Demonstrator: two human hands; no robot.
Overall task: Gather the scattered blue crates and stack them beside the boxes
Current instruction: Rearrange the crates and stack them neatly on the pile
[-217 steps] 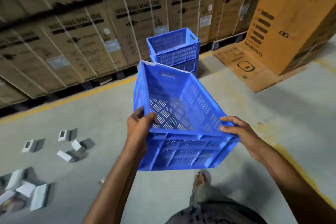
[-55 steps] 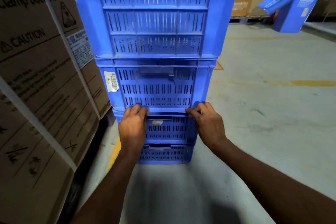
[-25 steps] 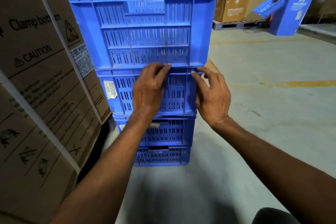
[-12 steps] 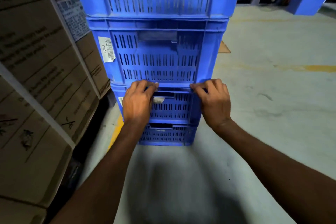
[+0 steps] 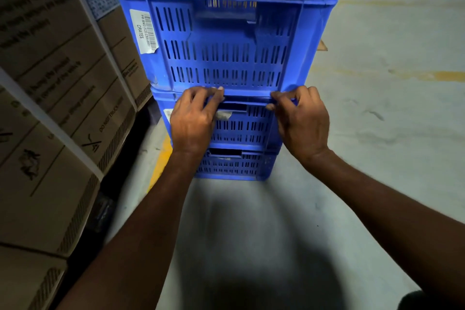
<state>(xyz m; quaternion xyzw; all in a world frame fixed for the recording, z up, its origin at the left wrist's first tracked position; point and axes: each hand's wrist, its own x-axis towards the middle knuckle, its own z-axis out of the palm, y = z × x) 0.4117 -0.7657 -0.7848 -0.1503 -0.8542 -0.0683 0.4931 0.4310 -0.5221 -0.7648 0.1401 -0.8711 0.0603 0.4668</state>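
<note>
Blue crate stack (image 5: 224,58) beside boxes (image 5: 57,98) — L hand (image 5: 192,119) & R hand (image 5: 302,121), knuckles up, fingers curled round 2nd crate's bottom edge.

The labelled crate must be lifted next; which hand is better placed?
Neither clearly. Left hand and right hand both hook their fingers under the labelled crate's bottom edge, level; probably use both.

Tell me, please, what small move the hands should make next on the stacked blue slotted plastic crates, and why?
Probably a slight lift. The left hand and right hand both hook their fingertips at the seam under the barcode-labelled blue slotted plastic crate, above the lower blue crate, beside the strapped brown cardboard boxes.
</note>
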